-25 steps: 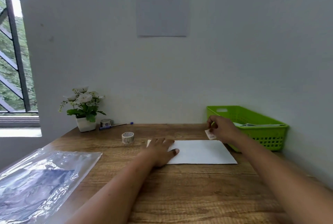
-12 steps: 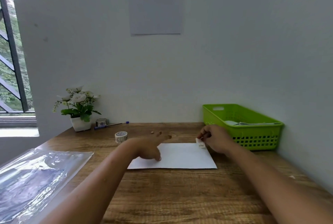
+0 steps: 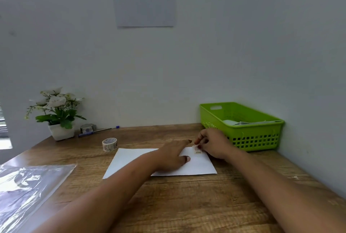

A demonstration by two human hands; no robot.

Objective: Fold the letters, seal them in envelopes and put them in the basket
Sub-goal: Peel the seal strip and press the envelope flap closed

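Note:
A white envelope [image 3: 131, 161] lies flat on the wooden desk in front of me. My left hand [image 3: 172, 155] lies over its middle with fingers stretched out, thumb pressing the paper. My right hand [image 3: 213, 143] pinches a small piece of patterned tape [image 3: 197, 150] at the envelope's far right corner. The green plastic basket [image 3: 256, 139] stands at the back right, against the wall, with pale envelopes inside it.
A roll of patterned tape [image 3: 109, 144] stands left of the envelope. Behind it are a second tape roll [image 3: 87, 127], a blue pen [image 3: 97, 131] and a potted white flower [image 3: 56, 112]. A clear plastic sleeve [image 3: 28, 189] lies at the left front.
My left hand has slid right across the envelope toward the right hand. My right hand has brought the tape piece down onto the envelope's far right corner. The camera view shifted right.

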